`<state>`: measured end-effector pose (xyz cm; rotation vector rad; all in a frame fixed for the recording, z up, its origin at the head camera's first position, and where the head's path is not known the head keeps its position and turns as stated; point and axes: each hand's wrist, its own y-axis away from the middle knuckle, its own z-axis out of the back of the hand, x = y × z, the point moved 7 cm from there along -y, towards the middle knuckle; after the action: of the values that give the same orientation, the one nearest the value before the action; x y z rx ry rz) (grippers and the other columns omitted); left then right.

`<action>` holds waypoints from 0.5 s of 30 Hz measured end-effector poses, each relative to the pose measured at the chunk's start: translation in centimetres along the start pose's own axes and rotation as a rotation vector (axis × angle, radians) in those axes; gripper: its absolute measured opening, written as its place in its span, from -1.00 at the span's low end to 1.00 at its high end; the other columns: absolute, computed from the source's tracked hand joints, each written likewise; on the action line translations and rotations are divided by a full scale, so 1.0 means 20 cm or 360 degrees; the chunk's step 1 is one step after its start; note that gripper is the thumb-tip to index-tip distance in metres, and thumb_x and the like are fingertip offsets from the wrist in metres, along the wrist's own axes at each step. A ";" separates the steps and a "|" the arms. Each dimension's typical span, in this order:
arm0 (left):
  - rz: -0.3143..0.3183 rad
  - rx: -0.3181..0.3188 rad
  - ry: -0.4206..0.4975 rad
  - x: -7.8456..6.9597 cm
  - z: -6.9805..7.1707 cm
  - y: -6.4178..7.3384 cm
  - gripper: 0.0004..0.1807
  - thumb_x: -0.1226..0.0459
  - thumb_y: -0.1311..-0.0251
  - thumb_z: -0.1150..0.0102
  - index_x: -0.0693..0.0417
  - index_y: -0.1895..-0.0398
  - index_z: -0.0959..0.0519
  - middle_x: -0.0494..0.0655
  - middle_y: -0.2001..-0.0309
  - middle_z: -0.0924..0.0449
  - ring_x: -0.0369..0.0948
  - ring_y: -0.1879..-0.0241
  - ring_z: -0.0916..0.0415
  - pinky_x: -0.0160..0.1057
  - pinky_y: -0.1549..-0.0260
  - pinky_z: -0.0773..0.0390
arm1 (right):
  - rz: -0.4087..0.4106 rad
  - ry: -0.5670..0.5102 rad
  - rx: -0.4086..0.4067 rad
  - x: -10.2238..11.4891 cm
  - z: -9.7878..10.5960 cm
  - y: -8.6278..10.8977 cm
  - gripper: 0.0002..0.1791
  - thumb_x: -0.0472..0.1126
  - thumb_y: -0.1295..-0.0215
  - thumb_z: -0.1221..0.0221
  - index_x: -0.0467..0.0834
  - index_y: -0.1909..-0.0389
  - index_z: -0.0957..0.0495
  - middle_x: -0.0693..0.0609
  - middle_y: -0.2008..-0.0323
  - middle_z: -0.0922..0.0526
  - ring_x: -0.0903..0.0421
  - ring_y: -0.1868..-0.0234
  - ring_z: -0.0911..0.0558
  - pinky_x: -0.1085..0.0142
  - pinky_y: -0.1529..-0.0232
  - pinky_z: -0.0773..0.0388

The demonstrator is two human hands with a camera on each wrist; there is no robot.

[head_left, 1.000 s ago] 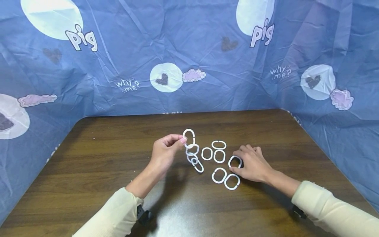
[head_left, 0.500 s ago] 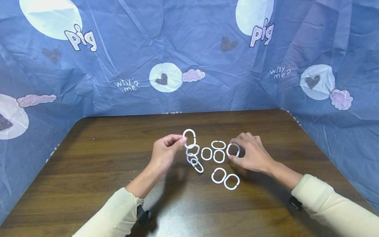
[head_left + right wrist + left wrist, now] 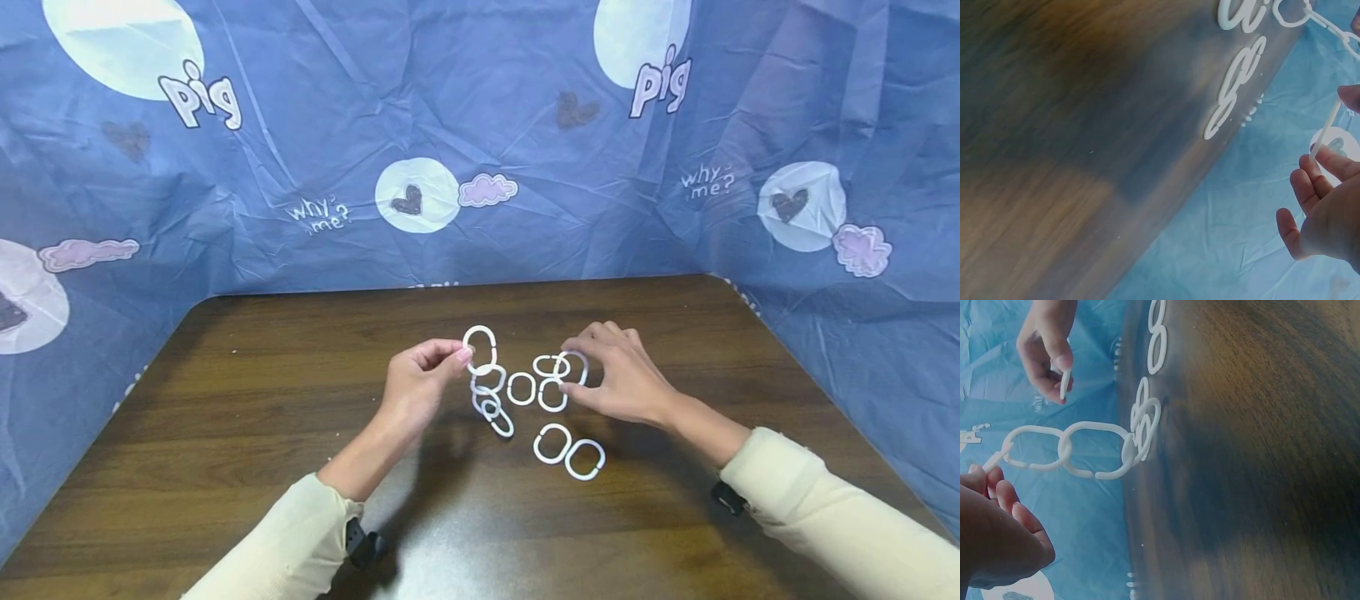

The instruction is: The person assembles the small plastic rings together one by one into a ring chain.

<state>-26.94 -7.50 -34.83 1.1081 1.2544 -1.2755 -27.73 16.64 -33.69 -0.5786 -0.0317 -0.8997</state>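
Observation:
My left hand (image 3: 420, 383) pinches the top link of a short chain of white plastic C-shaped links (image 3: 479, 327) between thumb and fingers. The chain hangs from that link, and in the left wrist view its links (image 3: 1038, 429) loop through one another. My right hand (image 3: 626, 379) holds a single white link (image 3: 587, 368) between thumb and fingertips; the right wrist view shows this link (image 3: 1325, 129) edge-on, above the tabletop. From the head it overlaps two loose links. Left of it lies another loose link (image 3: 521, 403).
Two more loose links, one (image 3: 553, 426) beside the other (image 3: 582, 477), lie nearer the person on the brown wooden table (image 3: 262, 433). A blue printed cloth (image 3: 480, 250) stands behind the table and along its sides. Dark wrist cameras (image 3: 363, 546) sit under the sleeves.
My right hand has lifted the link off the table and carried it up and leftward, over the back loose links. The left hand with the chain stays nearly still.

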 end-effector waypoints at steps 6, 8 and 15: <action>-0.0007 -0.0017 0.0002 0.00 0.01 0.00 -0.86 0.33 -0.18 -0.26 0.28 0.27 -0.65 -0.09 0.45 -0.61 -0.28 0.42 -0.52 -0.15 0.18 -0.52 | 0.0011 -0.0061 0.0016 0.04 -0.01 -0.03 -0.46 0.03 0.06 -0.40 -0.15 0.04 -0.61 0.00 0.18 -0.56 0.04 0.10 -0.44 0.13 0.11 -0.25; -0.0007 -0.0020 0.0000 0.00 0.01 0.00 -0.86 0.34 -0.18 -0.26 0.28 0.27 -0.65 -0.10 0.46 -0.61 -0.29 0.42 -0.52 -0.22 0.22 -0.52 | 0.0013 -0.0086 0.0021 0.06 -0.01 -0.04 -0.46 0.01 0.06 -0.41 -0.15 0.03 -0.61 -0.01 0.18 -0.56 0.04 0.10 -0.44 0.14 0.10 -0.24; 0.0010 -0.0015 0.0005 0.00 0.01 0.00 -0.84 0.31 -0.18 -0.27 0.26 0.27 -0.65 -0.15 0.48 -0.59 -0.28 0.43 -0.51 -0.35 0.29 -0.49 | 0.0041 -0.0151 0.0018 0.10 -0.01 -0.07 -0.44 -0.02 0.09 -0.40 -0.16 0.02 -0.60 0.01 0.17 -0.55 0.05 0.07 -0.44 0.12 0.04 -0.25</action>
<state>-26.85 -7.68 -34.85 1.1070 1.2574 -1.2625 -27.61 14.42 -32.75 -0.6093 -0.1148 -0.8464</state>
